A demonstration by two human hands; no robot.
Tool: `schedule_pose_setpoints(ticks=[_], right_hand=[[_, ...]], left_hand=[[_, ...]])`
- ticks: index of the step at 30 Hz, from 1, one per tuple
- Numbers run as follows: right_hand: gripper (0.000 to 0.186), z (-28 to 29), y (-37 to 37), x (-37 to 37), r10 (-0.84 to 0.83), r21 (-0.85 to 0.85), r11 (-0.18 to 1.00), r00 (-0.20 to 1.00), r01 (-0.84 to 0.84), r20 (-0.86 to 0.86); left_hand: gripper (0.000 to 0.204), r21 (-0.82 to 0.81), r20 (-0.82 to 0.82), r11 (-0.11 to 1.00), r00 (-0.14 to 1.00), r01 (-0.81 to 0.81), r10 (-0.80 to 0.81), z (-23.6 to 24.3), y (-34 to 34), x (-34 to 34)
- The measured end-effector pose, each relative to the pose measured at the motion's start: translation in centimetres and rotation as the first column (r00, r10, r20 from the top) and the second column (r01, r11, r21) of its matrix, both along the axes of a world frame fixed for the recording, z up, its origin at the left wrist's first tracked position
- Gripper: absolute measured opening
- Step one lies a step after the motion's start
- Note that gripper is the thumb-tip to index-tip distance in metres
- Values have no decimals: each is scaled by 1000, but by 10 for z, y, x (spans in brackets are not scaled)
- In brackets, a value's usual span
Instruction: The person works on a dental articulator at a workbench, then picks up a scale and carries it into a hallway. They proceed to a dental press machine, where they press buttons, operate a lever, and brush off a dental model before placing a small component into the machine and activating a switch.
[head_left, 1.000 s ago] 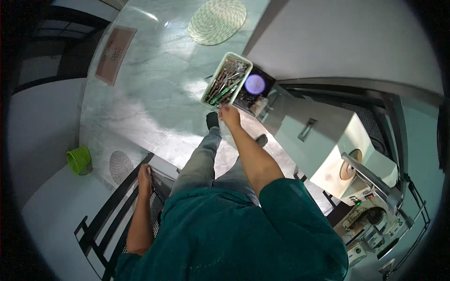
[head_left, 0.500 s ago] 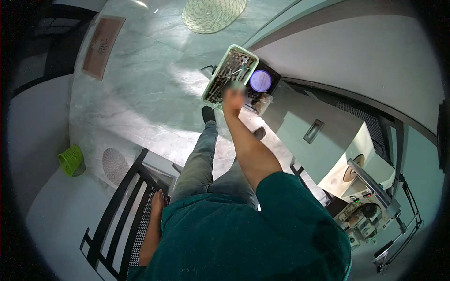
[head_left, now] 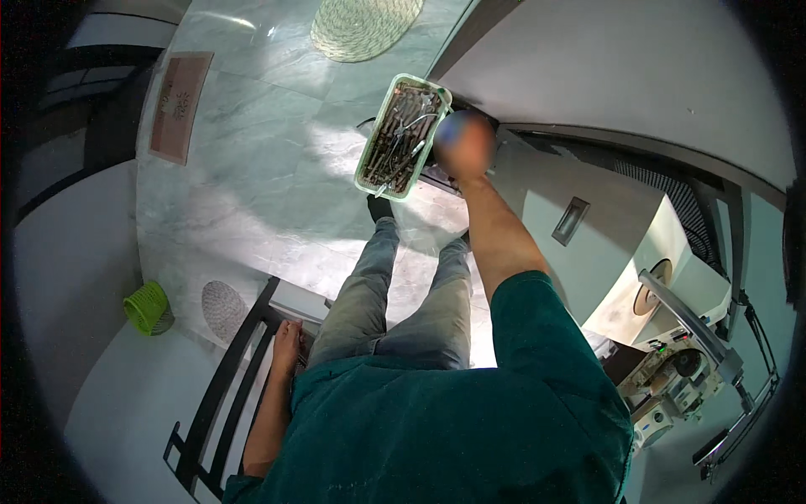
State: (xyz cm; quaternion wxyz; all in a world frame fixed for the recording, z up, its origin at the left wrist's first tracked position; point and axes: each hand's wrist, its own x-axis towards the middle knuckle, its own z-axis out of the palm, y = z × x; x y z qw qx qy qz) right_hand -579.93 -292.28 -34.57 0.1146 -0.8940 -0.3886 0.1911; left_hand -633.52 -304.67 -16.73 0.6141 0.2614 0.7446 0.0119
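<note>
My right hand (head_left: 467, 149), smeared by a blur, reaches to the dark box beside the basket, over the spot of the blue-purple round lid. That lid is almost wholly covered, and my fingers cannot be made out. Just left of the hand stands a pale green plastic basket (head_left: 363, 178) full of dark, rod-like metal pieces (head_left: 395, 139). A thin light cable or strip (head_left: 418, 120) lies on top of them. My left hand (head_left: 288, 338) is low beside my left thigh, at the edge of the black slatted chair (head_left: 220, 370); its fingers are partly hidden.
A white drawer cabinet (head_left: 579, 252) stands at my right, with a machine (head_left: 672, 374) and a jointed lamp arm (head_left: 705, 332) beyond. Ahead lie a round woven mat (head_left: 365, 29) and a pinkish mat (head_left: 181, 109). A green bin (head_left: 146, 307) and a grey round mat (head_left: 224, 311) are at left.
My right hand has moved right, from over the basket's near end to the dark box with the round lid. My left hand stays by the chair. The view has shifted slightly.
</note>
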Motion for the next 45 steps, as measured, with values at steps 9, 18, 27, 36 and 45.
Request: schedule_pose_setpoints(ticks=[9, 18, 27, 36, 45], right_hand=[[86, 126, -55, -23, 102, 127, 987, 995, -98, -21], [92, 276, -98, -93, 269, 219, 954, 910, -206, -314], [74, 315, -109, -55, 472, 368, 853, 847, -369, -244], [90, 358, -112, -46, 565, 195, 820, 815, -538, -128], [81, 370, -104, -59, 491, 164, 866, 864, -472, -110]], left_hand=[[21, 60, 290, 993, 950, 106, -119, -8, 63, 120], [62, -370, 747, 929, 590, -15, 306, -16, 104, 304], [51, -340, 821, 938, 506, 64, 263, 6, 117, 334], [49, -432, 759, 882, 604, 187, 244, 30, 110, 334], [54, -388, 874, 907, 379, 163, 305, 22, 118, 340]])
